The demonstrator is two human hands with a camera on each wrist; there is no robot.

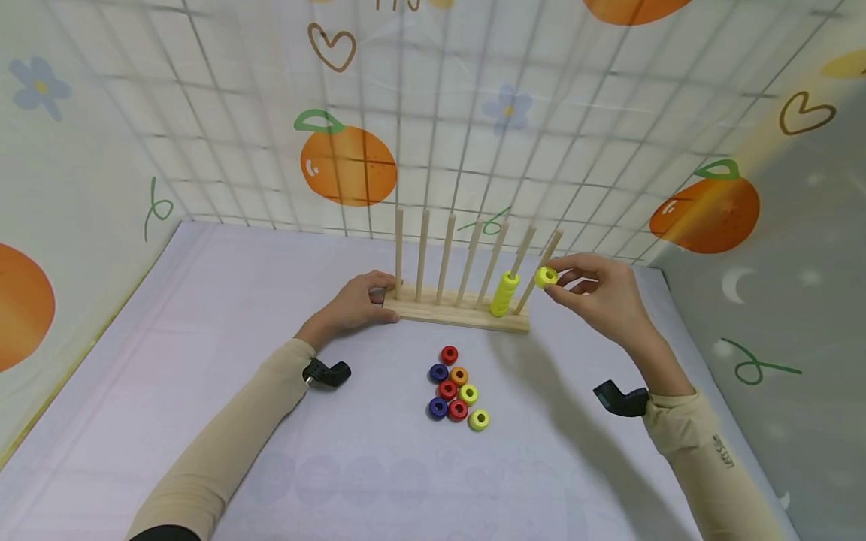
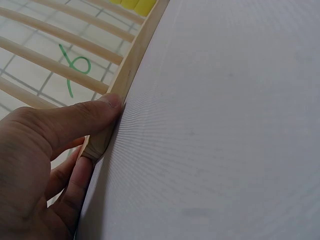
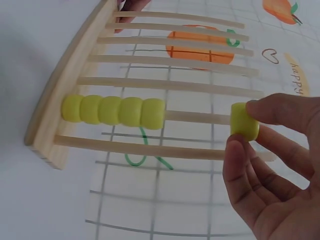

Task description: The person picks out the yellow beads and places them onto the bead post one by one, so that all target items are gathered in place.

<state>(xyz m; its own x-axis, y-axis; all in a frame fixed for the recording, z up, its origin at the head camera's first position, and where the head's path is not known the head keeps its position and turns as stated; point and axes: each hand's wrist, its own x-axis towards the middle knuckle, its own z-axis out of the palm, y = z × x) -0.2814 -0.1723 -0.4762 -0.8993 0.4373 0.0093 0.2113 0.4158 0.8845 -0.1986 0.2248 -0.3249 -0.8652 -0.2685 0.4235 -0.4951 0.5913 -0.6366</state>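
Observation:
A wooden peg rack (image 1: 460,315) with a row of upright pegs stands on the table. My left hand (image 1: 356,302) grips its left end, the thumb (image 2: 107,107) on the front face and fingers around the end. Several yellow beads (image 3: 110,111) are stacked on the second peg from the right. My right hand (image 1: 598,297) pinches one more yellow bead (image 3: 245,121) between thumb and fingertips. That bead is beside the rightmost peg (image 1: 551,244) in the head view, its hole showing. In the right wrist view it overlaps the peg bearing the stack.
Loose beads lie in a cluster in front of the rack: red (image 1: 449,355), dark blue (image 1: 438,408), orange (image 1: 458,376) and yellow (image 1: 479,419). Behind the rack hangs a printed cloth (image 1: 433,98) over a wire grid. Another cloth wall (image 1: 812,300) stands on the right.

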